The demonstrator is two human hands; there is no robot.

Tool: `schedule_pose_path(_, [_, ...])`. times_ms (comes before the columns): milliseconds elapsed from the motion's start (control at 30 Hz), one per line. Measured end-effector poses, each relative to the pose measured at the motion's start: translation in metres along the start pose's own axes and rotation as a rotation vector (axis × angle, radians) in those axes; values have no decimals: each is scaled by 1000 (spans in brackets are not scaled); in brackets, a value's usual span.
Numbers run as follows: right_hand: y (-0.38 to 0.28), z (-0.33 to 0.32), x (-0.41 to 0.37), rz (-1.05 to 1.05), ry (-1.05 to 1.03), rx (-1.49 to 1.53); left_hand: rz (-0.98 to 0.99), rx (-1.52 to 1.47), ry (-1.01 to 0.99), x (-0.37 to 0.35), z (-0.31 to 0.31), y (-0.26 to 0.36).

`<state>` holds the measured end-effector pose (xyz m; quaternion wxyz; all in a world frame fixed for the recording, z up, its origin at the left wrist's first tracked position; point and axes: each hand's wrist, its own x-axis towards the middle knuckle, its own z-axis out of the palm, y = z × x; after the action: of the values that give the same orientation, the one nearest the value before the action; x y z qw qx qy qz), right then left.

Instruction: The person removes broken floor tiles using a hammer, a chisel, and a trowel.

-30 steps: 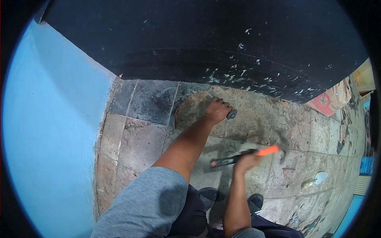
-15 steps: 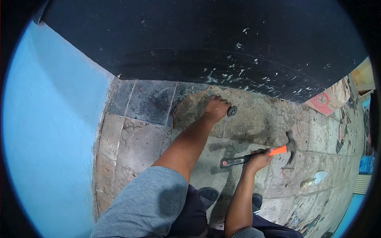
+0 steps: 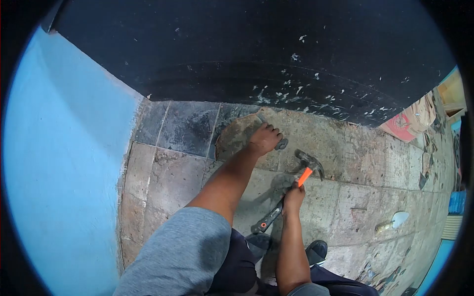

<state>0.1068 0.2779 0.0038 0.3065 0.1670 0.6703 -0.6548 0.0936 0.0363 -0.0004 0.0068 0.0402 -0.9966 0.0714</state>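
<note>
My left hand [image 3: 265,139] is closed around a chisel [image 3: 282,144]; its dark round end sticks out on the right of the fist. The grey blade points away from me, its tip at the broken edge of the dark floor tiles [image 3: 190,127]. My right hand [image 3: 294,200] grips a claw hammer [image 3: 305,176] by the middle of its orange and black handle. The hammer's metal head is a short way to the right of the chisel's end, apart from it.
A black wall [image 3: 237,49] with chipped paint rises ahead, and a blue wall [image 3: 74,163] stands on the left. A trowel [image 3: 393,222] lies on the floor at right. Beyond are a paper sack [image 3: 407,121] and broken tile pieces [image 3: 390,281]. My shoe [image 3: 316,251] is below.
The hammer has swung left toward the chisel, its head turning upward from pointing right. My left hand and the chisel have shifted slightly left and down.
</note>
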Motion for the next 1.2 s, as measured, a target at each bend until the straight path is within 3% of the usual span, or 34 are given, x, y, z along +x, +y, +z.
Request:
schedule_pose_path(133, [-2, -7, 5, 7, -4, 19, 144, -128, -137, -18, -3, -4])
schedule_pose_path(233, [-1, -8, 6, -18, -32, 35, 103, -76, -251, -25, -3, -3])
schedule_pose_path(333, [-9, -4, 0, -26, -68, 18, -32, -111, -131, -40, 5, -19])
schedule_pose_path(533, [-23, 1, -12, -53, -62, 41, -78, -94, -210, -48, 4, -25])
schedule_pose_path(633, [-23, 0, -12, -194, 48, 145, -44, -19, -301, -48, -7, -25])
schedule_pose_path(733, [-29, 16, -29, -398, 348, 314, -69, 19, -282, -48, -11, -25])
schedule_pose_path(867, [41, 40, -18, -604, 487, 85, -110, 15, -261, -45, -8, -24])
schedule_pose_path(900, [80, 43, -7, -583, 233, -156, -121, -2, -233, -47, -8, -23])
schedule_pose_path(967, [85, 53, -16, -373, -88, -299, -78, 24, -233, -47, -2, -25])
schedule_pose_path(1033, [9, 57, -60, -19, -221, -128, 20, 94, -292, -52, 9, -23])
schedule_pose_path(1133, [-8, 40, -51, -105, -97, -45, -48, 77, -246, -49, 0, -24])
schedule_pose_path(1200, [-20, 23, -33, -229, 92, 128, -78, 69, -189, -46, -6, -24])
